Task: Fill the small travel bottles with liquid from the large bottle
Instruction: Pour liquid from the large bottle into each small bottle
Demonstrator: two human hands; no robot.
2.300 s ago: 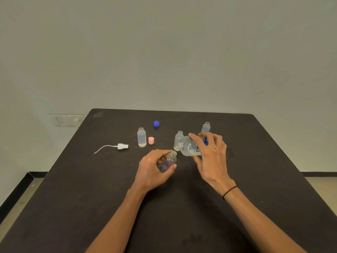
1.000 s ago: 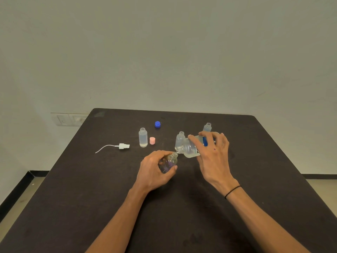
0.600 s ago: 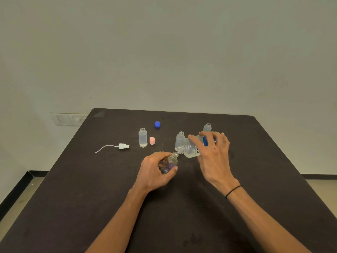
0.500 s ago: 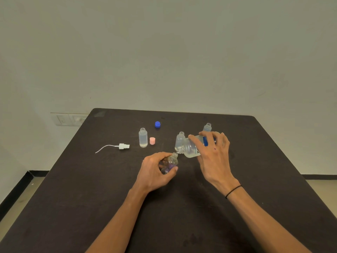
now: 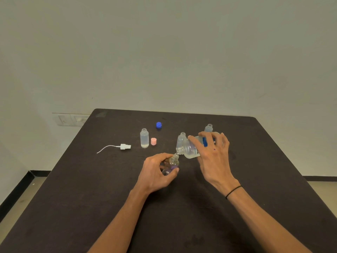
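the right hand (image 5: pixel 212 154) grips the tilted large clear bottle (image 5: pixel 191 149), mouth just above the small clear travel bottle (image 5: pixel 172 164), which the left hand (image 5: pixel 156 175) grips to catch the pour.

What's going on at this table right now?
A person is pouring from the large bottle, tipped over in the right hand, into a small travel bottle gripped by the left hand. Their necks nearly meet. Three more open small bottles, two loose caps and a spray pump sit on the dark table.
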